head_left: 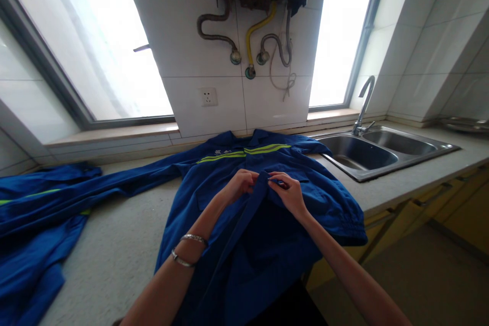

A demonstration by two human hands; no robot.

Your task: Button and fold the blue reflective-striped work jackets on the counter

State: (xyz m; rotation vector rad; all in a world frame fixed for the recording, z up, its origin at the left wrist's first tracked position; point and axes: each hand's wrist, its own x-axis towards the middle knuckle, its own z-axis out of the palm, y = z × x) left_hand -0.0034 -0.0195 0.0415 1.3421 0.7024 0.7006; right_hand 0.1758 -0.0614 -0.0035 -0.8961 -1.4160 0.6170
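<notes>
A blue work jacket (217,183) with yellow-green stripes lies spread on the counter, its collar toward the wall and its lower part hanging over the front edge. My left hand (241,184) is closed on the jacket's front edge near the middle of the chest. Just to its right, my right hand (286,189) pinches the same raised strip of cloth between thumb and fingers. Between the two hands the front edge is lifted and folded. Any button or fastener under my fingertips is too small to make out.
A second blue garment (34,260) with similar stripes lies at the left on the counter (114,249). At the right, a double steel sink (401,158) with a faucet (364,102) is set into the counter. Pipes (250,35) and a socket (208,97) are on the wall.
</notes>
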